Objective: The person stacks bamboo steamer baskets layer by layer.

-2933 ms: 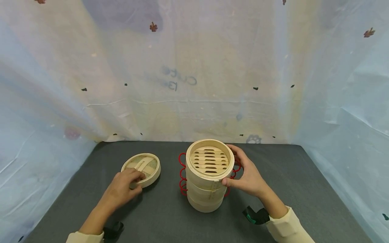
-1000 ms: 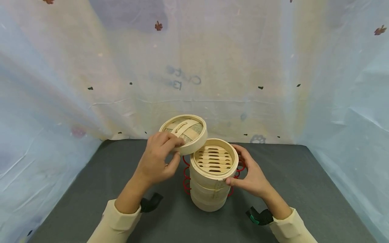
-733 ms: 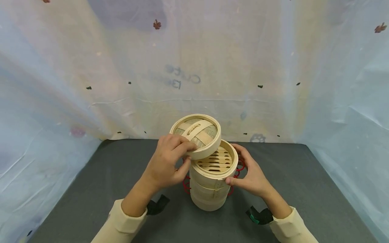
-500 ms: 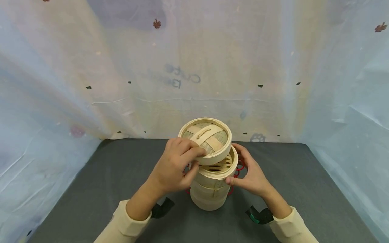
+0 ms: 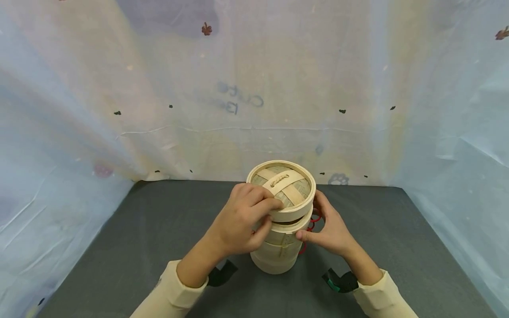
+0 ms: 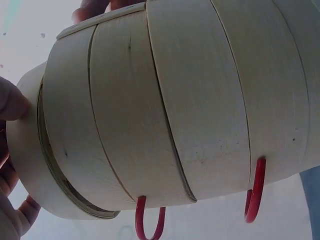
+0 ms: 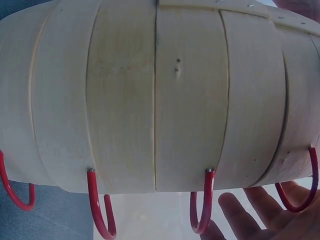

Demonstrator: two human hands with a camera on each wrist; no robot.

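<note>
The left hand (image 5: 242,221) pinches the woven lid (image 5: 281,190) by its near rim, holding it tilted just above the bamboo steamer stack (image 5: 278,247). The right hand (image 5: 330,229) curls around the stack's right side, by the red wire loops (image 5: 314,218). Lowered off-centre, the lid may catch the stack's rim and sit crooked.

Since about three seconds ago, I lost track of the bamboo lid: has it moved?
Yes. The lid has left the mat at the left; the left hand now holds it over the steamer stack, steadied by the right hand.
</note>
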